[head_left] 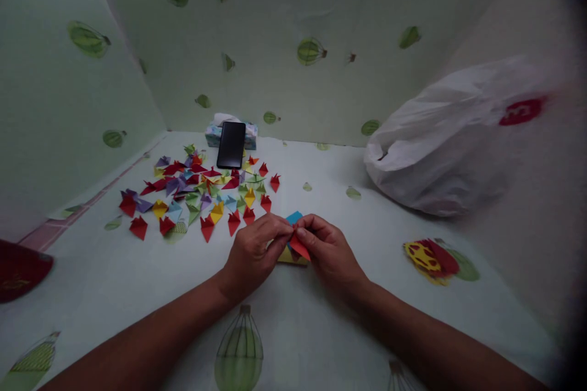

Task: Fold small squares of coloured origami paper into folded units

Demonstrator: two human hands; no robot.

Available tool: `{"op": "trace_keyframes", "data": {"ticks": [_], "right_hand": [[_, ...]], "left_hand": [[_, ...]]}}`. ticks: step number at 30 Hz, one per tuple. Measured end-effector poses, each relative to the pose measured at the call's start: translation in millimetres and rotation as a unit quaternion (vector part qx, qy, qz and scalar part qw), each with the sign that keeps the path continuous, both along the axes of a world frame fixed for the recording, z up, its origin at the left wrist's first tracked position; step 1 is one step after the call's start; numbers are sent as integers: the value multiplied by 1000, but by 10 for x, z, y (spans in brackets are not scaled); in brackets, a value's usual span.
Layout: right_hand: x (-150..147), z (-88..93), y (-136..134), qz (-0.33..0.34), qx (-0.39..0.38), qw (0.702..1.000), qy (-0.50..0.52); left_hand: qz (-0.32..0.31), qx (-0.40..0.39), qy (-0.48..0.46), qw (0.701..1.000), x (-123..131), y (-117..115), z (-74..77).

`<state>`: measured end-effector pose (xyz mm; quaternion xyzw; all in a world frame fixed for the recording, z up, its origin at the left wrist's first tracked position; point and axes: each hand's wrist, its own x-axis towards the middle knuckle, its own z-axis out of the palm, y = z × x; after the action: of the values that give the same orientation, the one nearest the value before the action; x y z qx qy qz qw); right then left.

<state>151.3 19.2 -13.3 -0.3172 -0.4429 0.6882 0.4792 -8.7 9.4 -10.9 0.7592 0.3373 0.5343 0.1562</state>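
My left hand (255, 253) and my right hand (326, 250) meet over a pale green cloth (321, 330) printed with balloons. Both pinch a small red folded paper (300, 247) between fingertips. Under the hands lies a small stack of paper squares (293, 218), with a blue sheet showing at the far edge and a yellow one at the near edge. To the far left spreads a pile of several folded paper pieces (202, 192) in red, purple, yellow, green and blue.
A black phone (231, 144) leans on a tissue box (251, 132) at the back. A white plastic bag (458, 140) bulges at the right. A red and yellow flat object (431, 259) lies right of my hands. A dark red thing (21, 269) sits at the left edge.
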Motion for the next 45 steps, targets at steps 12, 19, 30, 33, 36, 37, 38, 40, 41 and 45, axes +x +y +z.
{"op": "trace_keyframes", "data": {"ticks": [12,19,30,33,36,37,38,40,41,45], "right_hand": [[-2,-30,-10,-19,18,1000,1],[9,-32,2,-21,26,999,-22],[14,-22,13,-7,34,999,-14],[24,-21,18,-2,40,999,-18],[35,-34,24,4,47,999,-24],[38,-38,26,3,48,998,-27],[40,-41,29,0,49,998,-30],[44,-44,33,-5,49,998,-36],[45,-43,35,-7,51,998,-39],[51,-43,39,-6,51,998,-41]], "left_hand": [[16,-108,-39,993,13,-35,66],[10,-214,-109,971,43,-25,41],[-68,-375,-266,885,68,-50,59],[-82,-387,-283,873,74,-47,74],[-96,-391,-297,866,77,-37,77],[-98,-392,-298,865,77,-34,77],[-98,-395,-296,864,75,-31,76],[-97,-406,-282,864,70,-28,78],[-96,-411,-273,864,66,-27,81],[-73,-398,-239,883,51,-28,87]]}}
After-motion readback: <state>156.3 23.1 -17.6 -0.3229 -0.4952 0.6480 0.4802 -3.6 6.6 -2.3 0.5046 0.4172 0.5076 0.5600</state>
